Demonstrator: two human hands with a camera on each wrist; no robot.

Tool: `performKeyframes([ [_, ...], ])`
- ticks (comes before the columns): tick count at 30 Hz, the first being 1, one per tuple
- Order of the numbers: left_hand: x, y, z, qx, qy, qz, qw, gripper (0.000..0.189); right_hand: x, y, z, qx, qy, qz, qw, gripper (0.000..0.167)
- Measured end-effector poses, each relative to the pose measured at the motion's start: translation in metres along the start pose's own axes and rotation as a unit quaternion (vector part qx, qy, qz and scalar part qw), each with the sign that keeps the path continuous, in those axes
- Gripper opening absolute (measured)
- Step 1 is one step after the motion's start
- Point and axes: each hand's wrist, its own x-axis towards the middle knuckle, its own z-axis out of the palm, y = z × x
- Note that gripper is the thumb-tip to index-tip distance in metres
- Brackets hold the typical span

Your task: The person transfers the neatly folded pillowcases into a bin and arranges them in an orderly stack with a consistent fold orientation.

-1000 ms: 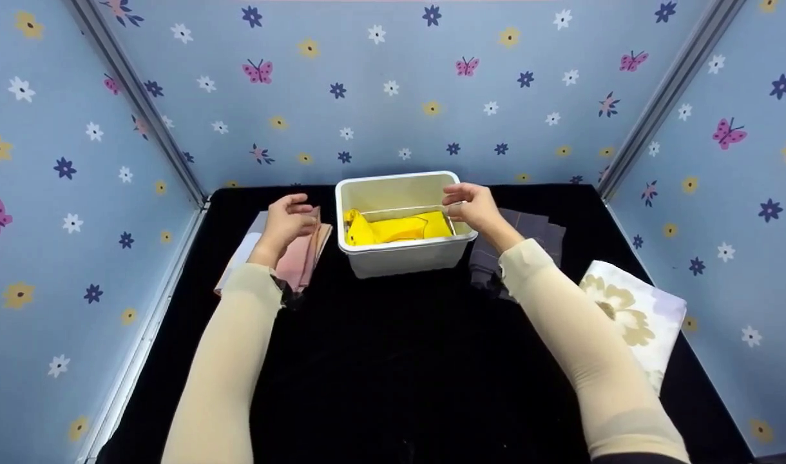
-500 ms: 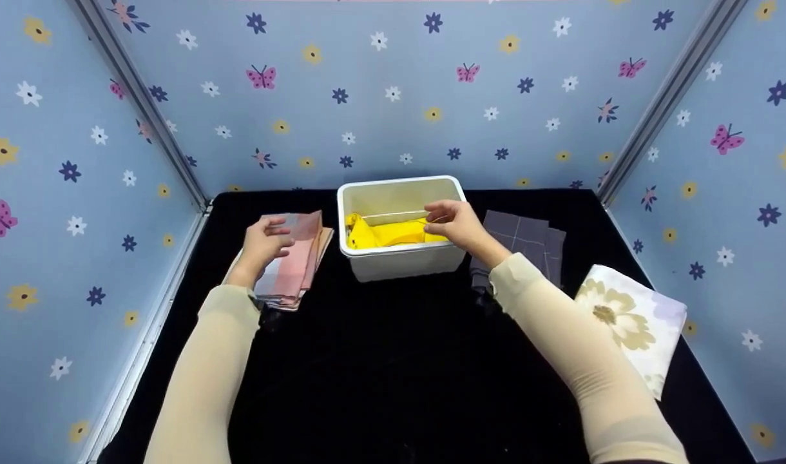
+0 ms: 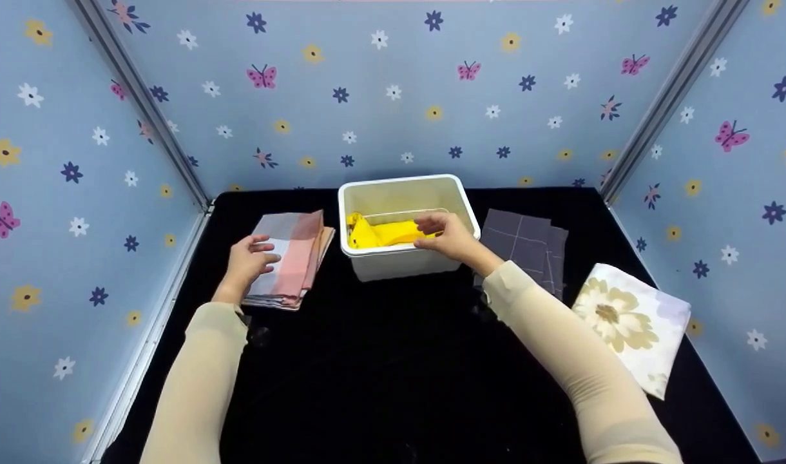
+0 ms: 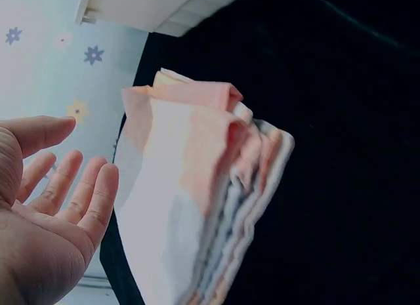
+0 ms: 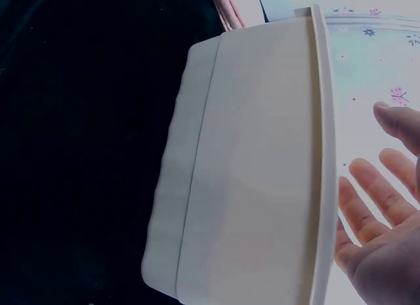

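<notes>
My left hand (image 3: 246, 263) hovers over the left side of a folded stack of checked cloth (image 3: 296, 251) in pink, white and grey. Its fingers are loosely bent and hold nothing; in the left wrist view the folded layers of the cloth (image 4: 190, 161) show beside the palm. My right hand (image 3: 451, 237) is above the right part of a white plastic bin (image 3: 406, 263), fingers spread and holding nothing. Inside the bin lies a yellow cloth (image 3: 386, 233), partly covered by that hand. The bin's side wall (image 5: 256, 167) fills the middle of the right wrist view.
A dark grey checked cloth (image 3: 518, 241), folded, lies right of the bin. Farther right, a white cloth with a beige flower print (image 3: 631, 322) sits at the table's edge, partly behind the right forearm. Flower-patterned panels (image 3: 393, 116) enclose the black table (image 3: 380, 374) on three sides.
My left hand has moved left and nearer, uncovering more of the pink checked cloth. My right hand has moved left and nearer, from the bin's right rim to over the yellow cloth.
</notes>
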Motion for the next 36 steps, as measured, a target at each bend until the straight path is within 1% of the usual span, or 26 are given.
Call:
performKeyframes([
  [7, -0.007, -0.018, -0.005, 0.035, 0.035, 0.002, 0.9988, 0.062, -0.003, 0.004, 0.003, -0.065, -0.028, -0.002, 0.9975, 0.045],
  [11, -0.01, -0.029, -0.011, 0.06, 0.053, 0.007, 0.9968, 0.064, -0.003, 0.006, 0.005, -0.071, -0.025, -0.008, 0.9971, 0.041],
  [13, -0.012, -0.034, -0.016, 0.076, 0.055, 0.009, 0.9956, 0.066, -0.003, 0.007, 0.006, -0.071, -0.023, -0.01, 0.9972, 0.038],
  [18, -0.016, -0.047, -0.03, 0.105, 0.048, 0.007, 0.9932, 0.07, -0.005, 0.01, 0.01, -0.075, -0.028, -0.02, 0.9966, 0.03],
  [22, -0.017, -0.056, -0.038, 0.107, 0.053, 0.005, 0.9929, 0.072, -0.005, 0.011, 0.012, -0.085, -0.026, -0.02, 0.9958, 0.025],
  [25, -0.017, -0.06, -0.043, 0.105, 0.064, 0.005, 0.9924, 0.073, -0.005, 0.011, 0.012, -0.091, -0.023, -0.015, 0.9955, 0.022],
  [30, -0.019, -0.069, -0.052, 0.107, 0.079, -0.008, 0.9911, 0.073, -0.003, 0.012, 0.013, -0.097, -0.019, -0.017, 0.995, 0.018],
  [36, -0.02, -0.078, -0.057, 0.111, 0.091, -0.03, 0.9891, 0.077, -0.002, 0.012, 0.013, -0.105, -0.015, -0.019, 0.9942, 0.016],
])
